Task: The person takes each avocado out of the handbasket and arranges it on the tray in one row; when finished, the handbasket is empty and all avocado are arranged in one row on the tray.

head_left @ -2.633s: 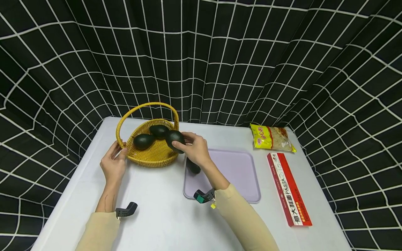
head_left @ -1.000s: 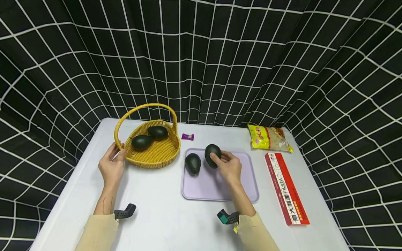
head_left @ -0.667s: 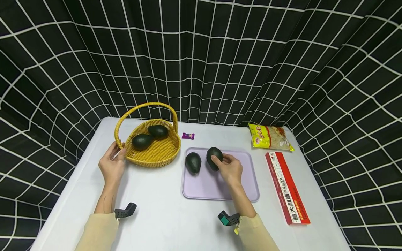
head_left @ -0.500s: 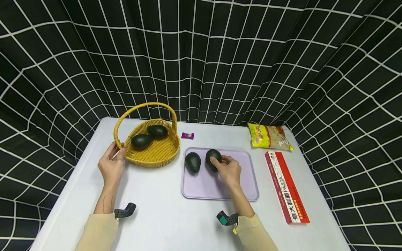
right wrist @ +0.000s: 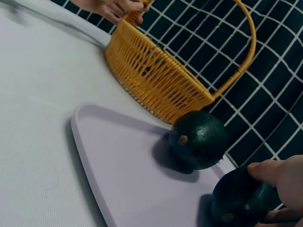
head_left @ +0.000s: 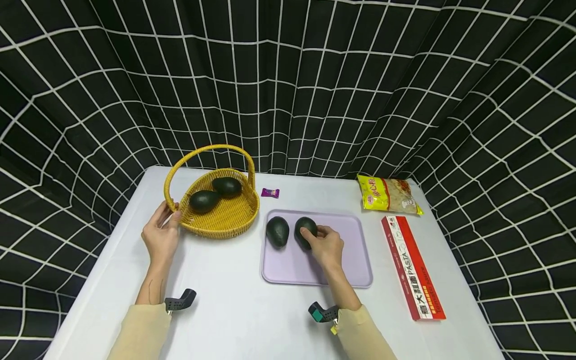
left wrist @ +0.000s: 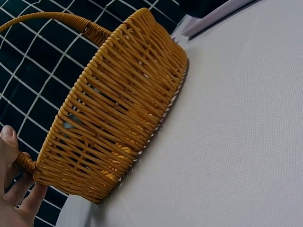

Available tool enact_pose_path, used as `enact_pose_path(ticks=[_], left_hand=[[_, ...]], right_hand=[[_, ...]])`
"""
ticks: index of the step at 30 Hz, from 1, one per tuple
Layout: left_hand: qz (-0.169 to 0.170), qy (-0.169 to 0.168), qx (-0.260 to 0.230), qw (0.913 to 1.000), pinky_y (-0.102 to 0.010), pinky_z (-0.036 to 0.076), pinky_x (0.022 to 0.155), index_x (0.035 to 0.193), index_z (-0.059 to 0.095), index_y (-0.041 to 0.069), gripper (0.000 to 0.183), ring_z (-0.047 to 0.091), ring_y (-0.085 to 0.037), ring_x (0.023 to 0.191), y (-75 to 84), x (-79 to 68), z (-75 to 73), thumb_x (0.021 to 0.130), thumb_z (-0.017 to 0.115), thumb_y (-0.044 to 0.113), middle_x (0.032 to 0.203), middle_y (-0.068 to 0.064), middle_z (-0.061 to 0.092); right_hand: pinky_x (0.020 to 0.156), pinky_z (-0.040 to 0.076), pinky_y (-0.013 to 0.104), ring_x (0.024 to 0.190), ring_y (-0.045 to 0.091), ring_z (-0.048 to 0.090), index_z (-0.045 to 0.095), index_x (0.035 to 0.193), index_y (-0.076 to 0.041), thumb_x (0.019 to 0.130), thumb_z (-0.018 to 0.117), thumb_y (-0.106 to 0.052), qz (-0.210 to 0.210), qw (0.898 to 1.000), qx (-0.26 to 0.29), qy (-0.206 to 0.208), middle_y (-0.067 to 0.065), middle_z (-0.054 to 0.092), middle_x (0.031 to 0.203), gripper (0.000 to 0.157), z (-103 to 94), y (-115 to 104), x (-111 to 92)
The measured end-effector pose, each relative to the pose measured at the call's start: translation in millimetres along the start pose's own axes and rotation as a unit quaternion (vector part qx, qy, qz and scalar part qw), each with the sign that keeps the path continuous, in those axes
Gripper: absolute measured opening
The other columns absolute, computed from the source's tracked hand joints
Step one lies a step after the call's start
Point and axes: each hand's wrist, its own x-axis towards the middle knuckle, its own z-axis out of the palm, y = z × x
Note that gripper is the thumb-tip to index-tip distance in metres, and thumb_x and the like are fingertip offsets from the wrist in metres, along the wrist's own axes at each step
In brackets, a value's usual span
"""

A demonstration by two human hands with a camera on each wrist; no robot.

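Observation:
My right hand (head_left: 327, 247) holds a dark green avocado (head_left: 306, 224) between thumb and fingers, low over the pale lilac tray (head_left: 310, 275). Whether it touches the tray surface I cannot tell. Just left of it a second avocado (head_left: 277, 232) lies on the tray, seen also in the right wrist view as a round avocado (right wrist: 199, 139). At the left, my left hand (head_left: 161, 239) grips the yellow wicker basket (head_left: 231, 215) where its handle joins the rim. Inside the basket lie two more avocados (head_left: 204, 201). The left wrist view shows the basket's woven side (left wrist: 113, 109).
A small purple wrapped sweet (head_left: 270, 192) lies between basket and tray at the back. Toward the right are a yellow food packet (head_left: 389, 195) and a long red pasta box (head_left: 414, 267). A black curtain with white grid lines (head_left: 288, 90) hangs behind the white table.
My right hand has carried an avocado from the basket rightward to the tray and lowered it beside the other one. My left hand stays at the basket handle.

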Motion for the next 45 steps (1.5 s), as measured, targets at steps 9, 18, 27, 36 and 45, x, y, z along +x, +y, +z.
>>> enact_pose_path(ticks=[9,18,27,36,45], left_hand=[[0.018,0.003,-0.005,0.9998,-0.010,0.058,0.096,0.145,0.061,0.009,0.047,0.069,-0.013,0.123,-0.5,0.7,0.7,0.099,0.073,0.008,0.136,-0.019,0.069],[0.022,0.006,-0.004,0.9997,-0.010,0.058,0.096,0.145,0.061,0.009,0.047,0.069,-0.014,0.123,-1.1,0.9,0.6,0.099,0.072,0.008,0.135,-0.018,0.070],[0.016,0.006,-0.003,0.9998,-0.010,0.058,0.095,0.145,0.062,0.009,0.047,0.069,-0.010,0.121,-1.1,1.4,0.6,0.099,0.073,0.011,0.136,-0.019,0.069],[0.015,0.005,-0.006,0.9999,-0.009,0.058,0.095,0.144,0.062,0.010,0.047,0.069,-0.010,0.122,-1.8,1.1,0.7,0.099,0.073,0.010,0.135,-0.017,0.069],[0.015,0.001,0.008,0.9999,-0.010,0.057,0.096,0.146,0.060,0.011,0.048,0.068,-0.017,0.126,-1.9,0.9,0.4,0.100,0.073,0.013,0.137,-0.016,0.069]], right_hand=[[0.094,0.066,0.048,0.108,0.038,0.073,0.068,0.129,0.005,0.088,0.084,-0.044,0.004,1.000,-0.002,0.012,0.024,0.075,0.116,0.066,1.6,0.9,0.7],[0.091,0.067,0.048,0.107,0.040,0.073,0.066,0.130,0.007,0.089,0.083,-0.045,0.009,1.000,-0.004,0.018,0.025,0.074,0.116,0.069,2.1,0.1,-2.6],[0.096,0.064,0.050,0.116,0.039,0.070,0.058,0.144,0.000,0.093,0.079,-0.041,-0.018,0.999,-0.024,0.012,0.025,0.070,0.128,0.069,2.0,0.0,-1.6],[0.096,0.062,0.053,0.116,0.040,0.070,0.062,0.143,-0.011,0.093,0.078,-0.042,-0.038,0.998,-0.040,0.018,0.023,0.070,0.131,0.061,1.7,-0.6,-2.7],[0.101,0.061,0.058,0.121,0.047,0.067,0.059,0.146,-0.011,0.096,0.074,-0.044,-0.026,0.999,-0.035,0.006,0.026,0.067,0.133,0.062,1.8,0.4,-2.6]])
